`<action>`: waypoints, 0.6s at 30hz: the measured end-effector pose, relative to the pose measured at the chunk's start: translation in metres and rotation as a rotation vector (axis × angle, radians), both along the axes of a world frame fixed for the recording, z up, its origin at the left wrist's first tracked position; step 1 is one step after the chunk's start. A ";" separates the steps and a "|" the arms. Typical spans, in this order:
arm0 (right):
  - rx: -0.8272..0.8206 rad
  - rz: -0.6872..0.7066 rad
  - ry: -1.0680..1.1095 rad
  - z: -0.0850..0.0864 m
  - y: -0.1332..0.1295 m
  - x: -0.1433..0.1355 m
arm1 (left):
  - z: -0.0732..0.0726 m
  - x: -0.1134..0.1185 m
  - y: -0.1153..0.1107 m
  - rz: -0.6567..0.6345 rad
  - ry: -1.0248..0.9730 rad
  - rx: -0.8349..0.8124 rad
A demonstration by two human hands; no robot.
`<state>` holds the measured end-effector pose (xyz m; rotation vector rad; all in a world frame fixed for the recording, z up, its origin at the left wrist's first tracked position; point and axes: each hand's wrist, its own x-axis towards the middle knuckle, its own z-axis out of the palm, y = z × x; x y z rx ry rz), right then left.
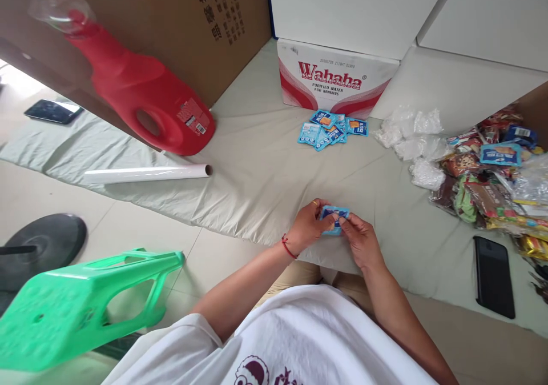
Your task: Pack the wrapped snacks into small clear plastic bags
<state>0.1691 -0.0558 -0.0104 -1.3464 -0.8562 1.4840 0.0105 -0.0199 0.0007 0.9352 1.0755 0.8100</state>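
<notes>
Both my hands pinch one small blue snack packet (334, 209) above the near edge of the cloth-covered surface. My left hand (309, 225) grips it from the left, thumb across its front; a red string bracelet circles that wrist. From the right, my right hand (359, 235) presses thumb and fingers on the same packet. Farther back lies a loose pile of similar blue packets (329, 133), in front of a white and red Wahaha water carton (338, 79).
Crumpled clear plastic bags (413, 133) and a heap of mixed snack packs (479, 196) lie right, near a black phone (494, 276). Left are a red detergent jug (145, 93), a white roll (149, 172), a green plastic stool (64, 305) and another phone (52, 111).
</notes>
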 end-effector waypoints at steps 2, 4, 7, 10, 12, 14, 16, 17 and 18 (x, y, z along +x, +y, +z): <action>0.007 0.035 -0.025 0.002 0.000 0.000 | -0.005 -0.001 0.001 -0.008 0.040 0.020; 0.009 0.027 0.014 0.005 -0.001 0.002 | -0.009 -0.001 0.000 -0.017 0.047 0.045; -0.015 0.041 0.070 0.005 -0.003 0.009 | -0.008 -0.002 0.002 -0.117 0.118 0.099; -0.032 0.091 -0.021 0.003 -0.010 0.024 | 0.000 -0.001 0.016 -0.257 0.231 0.222; -0.022 0.133 -0.128 0.002 -0.015 0.038 | 0.004 0.002 0.037 -0.226 0.252 0.337; -0.008 0.158 -0.235 0.006 -0.019 0.056 | 0.001 0.009 0.062 -0.122 0.240 0.416; 0.017 0.132 -0.371 0.016 -0.021 0.080 | -0.007 0.018 0.087 -0.022 0.260 0.441; 0.040 0.099 -0.471 0.024 -0.020 0.095 | -0.012 0.022 0.098 0.026 0.284 0.447; 0.075 0.051 -0.603 0.034 -0.018 0.112 | -0.017 0.026 0.106 0.067 0.310 0.459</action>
